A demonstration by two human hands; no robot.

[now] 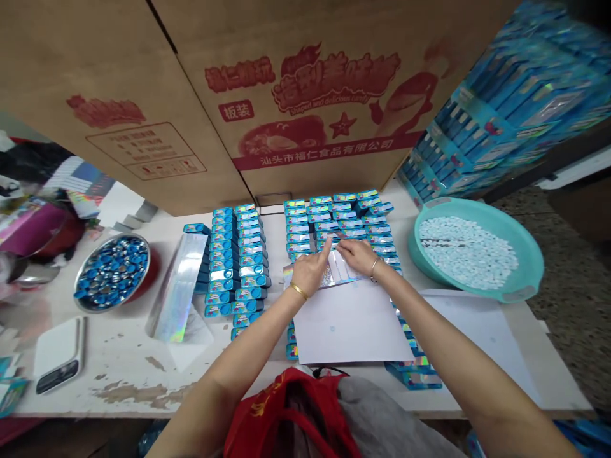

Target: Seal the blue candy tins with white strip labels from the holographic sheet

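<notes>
Silvery sheet (pixel 340 272) lies beneath the left hand (pixel 309 272) and right hand (pixel 359 257), whose fingertips nearly meet over its far part; whether either pinches it, I cannot tell. White paper (pixel 353 324) adjoins its near edge, above rows of blue boxes (pixel 338 216). Farther out stand a bowl (pixel 151 275) of caps (pixel 114 270), left, and a turquoise basin (pixel 529 270) of white pieces (pixel 468 251), right.

Bowl (pixel 149 275) w/ sm. pcs (pixel 114 270) L, scale (pixel 60 350) nearer, sheet (pixel 351 324) on boxes (pixel 298 229) ctr, carton (pixel 315 28) behind, tub (pixel 529 259) R
</notes>
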